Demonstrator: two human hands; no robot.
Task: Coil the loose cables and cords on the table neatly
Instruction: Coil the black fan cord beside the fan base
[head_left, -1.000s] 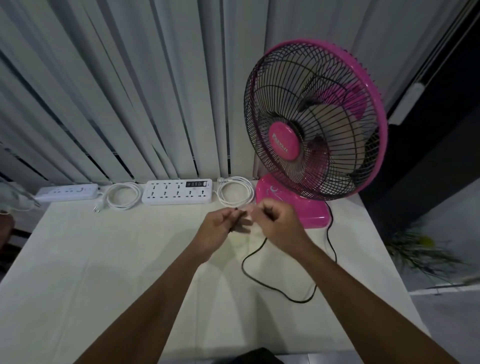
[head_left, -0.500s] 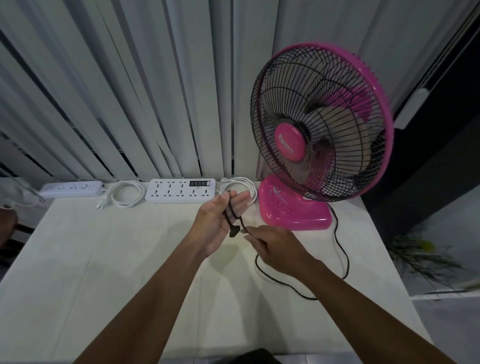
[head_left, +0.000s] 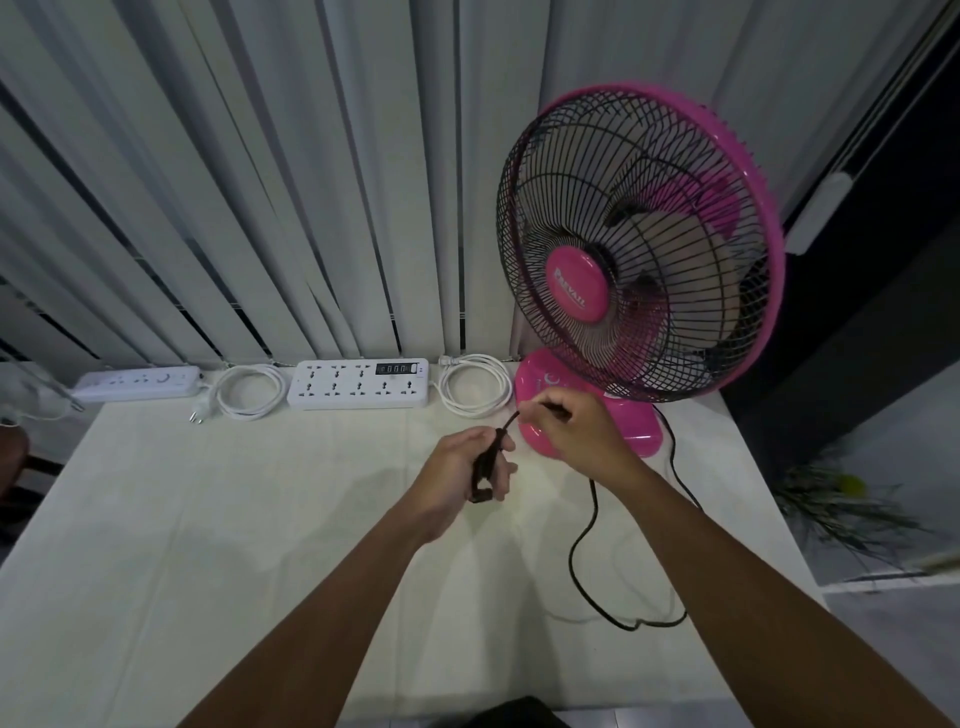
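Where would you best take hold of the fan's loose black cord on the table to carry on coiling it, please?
Probably on the free stretch of the black cord just below the right hand, coming from above. There it hangs clear of the table, while the plug end is already gathered in the left hand. Farther on, it runs behind the right forearm toward the pink fan.

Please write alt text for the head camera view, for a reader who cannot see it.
Two bare hands wind a black fan cord: the left hand holds a small bundle, the right hand feeds cord. Behind stand a pink fan and two white power strips with coiled cables.
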